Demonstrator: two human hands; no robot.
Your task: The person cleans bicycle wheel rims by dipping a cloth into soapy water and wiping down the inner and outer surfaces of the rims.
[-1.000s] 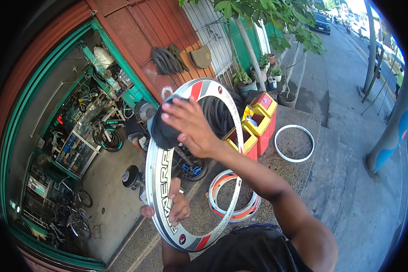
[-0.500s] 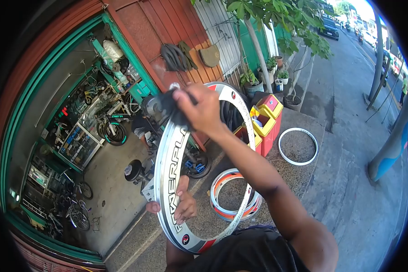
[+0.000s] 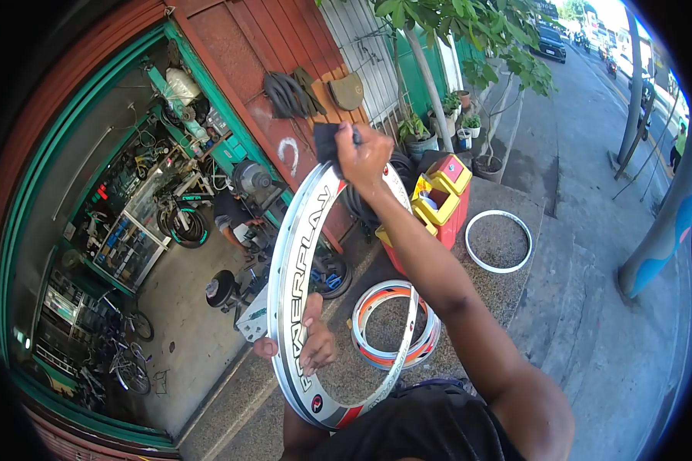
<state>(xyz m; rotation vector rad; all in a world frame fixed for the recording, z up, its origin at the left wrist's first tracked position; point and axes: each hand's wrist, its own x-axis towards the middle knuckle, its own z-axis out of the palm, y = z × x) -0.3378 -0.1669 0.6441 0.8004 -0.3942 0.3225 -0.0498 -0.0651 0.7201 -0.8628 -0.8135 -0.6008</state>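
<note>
A silver bicycle rim [image 3: 300, 284] with "POWERPLAY" lettering and red patches stands upright before me, its lower part close to my black top. Wrapped round the rim's left side is my left hand [image 3: 317, 342], thumb on the outer edge and fingers through the middle. At the rim's top, my right hand [image 3: 365, 157] is closed on a black cloth [image 3: 327, 143], pressed over the rim's edge. Part of the cloth is hidden under the fingers, and my right forearm crosses in front of the rim's far side.
Several rims in orange and white [image 3: 373, 353] lie stacked on the pebbled step. A white rim [image 3: 498, 241] lies farther right. A red and yellow bin [image 3: 446, 196] stands behind. Left, a workshop holds bikes, a bench grinder [image 3: 251, 178] and a crouching person [image 3: 234, 219]. Potted plants line the wall.
My right hand has moved up and slightly right with the cloth along the rim to its top. The left hand keeps its grip, and the view has shifted slightly.
</note>
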